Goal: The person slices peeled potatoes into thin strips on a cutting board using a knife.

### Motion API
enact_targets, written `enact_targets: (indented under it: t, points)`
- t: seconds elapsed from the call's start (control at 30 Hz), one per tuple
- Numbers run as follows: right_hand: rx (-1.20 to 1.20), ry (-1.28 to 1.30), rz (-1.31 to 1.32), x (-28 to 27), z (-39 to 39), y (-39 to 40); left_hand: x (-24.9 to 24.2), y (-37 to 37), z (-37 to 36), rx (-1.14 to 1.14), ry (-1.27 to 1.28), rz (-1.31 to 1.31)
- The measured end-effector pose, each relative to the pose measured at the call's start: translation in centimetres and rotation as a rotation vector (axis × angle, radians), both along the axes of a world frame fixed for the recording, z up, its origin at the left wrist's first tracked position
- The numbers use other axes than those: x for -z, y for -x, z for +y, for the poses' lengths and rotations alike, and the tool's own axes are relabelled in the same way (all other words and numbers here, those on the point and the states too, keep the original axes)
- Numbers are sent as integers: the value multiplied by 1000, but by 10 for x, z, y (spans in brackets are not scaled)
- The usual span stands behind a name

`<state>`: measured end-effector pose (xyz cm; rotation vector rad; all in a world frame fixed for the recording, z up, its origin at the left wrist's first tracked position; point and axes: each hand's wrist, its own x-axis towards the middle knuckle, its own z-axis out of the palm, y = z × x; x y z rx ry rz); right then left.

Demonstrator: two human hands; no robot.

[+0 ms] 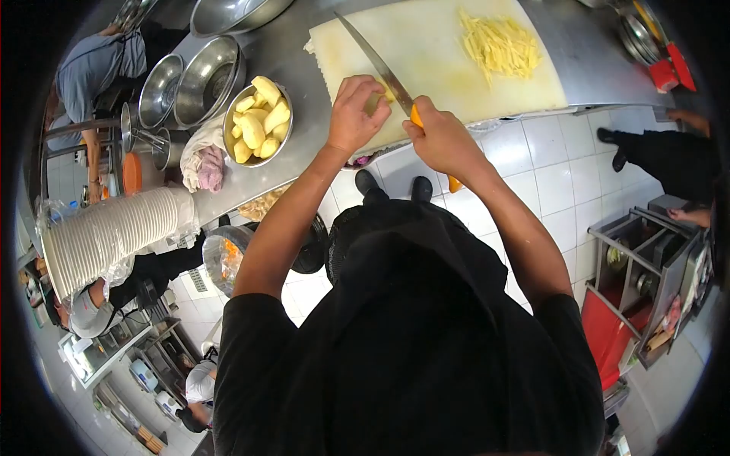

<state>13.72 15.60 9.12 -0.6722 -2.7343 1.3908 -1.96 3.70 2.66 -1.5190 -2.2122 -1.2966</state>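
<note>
My right hand (442,137) is wrapped around the orange handle of a kitchen knife (376,62). The long blade points away to the upper left, over the near left part of a white cutting board (426,45). Beside the blade, my left hand (356,114) is curled, its fingers bent around a pale yellow potato piece (373,102) that they mostly hide. A pile of thin yellow potato strips (500,45) lies on the board's right half. Left of my left hand, a metal bowl (287,144) holds several peeled potatoes (258,121).
Steel bowls (209,82) and a crumpled cloth (204,156) lie left on the metal counter (296,83). A stack of wrapped plates (114,235) is farther left. Below stands a lined bin (224,262). Other people are around, one in grey (99,64); a shelf cart (639,281) stands right.
</note>
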Motion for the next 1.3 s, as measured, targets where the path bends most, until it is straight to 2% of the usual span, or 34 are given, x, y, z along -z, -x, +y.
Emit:
enact_targets:
  t: [0.43,0.63,0.83,1.3]
  points:
    - [-57,4,-23,4,4,17,0,0,0,0,-4,-14]
    - [-67,-84,-39,26,2,40,1,1,-1,10,2,-20]
    - [-40,9,-90,12,6,37,2,1,0,13,-11,-2]
    - [-2,15,-51,-6,4,8,2,1,-1,6,-13,1]
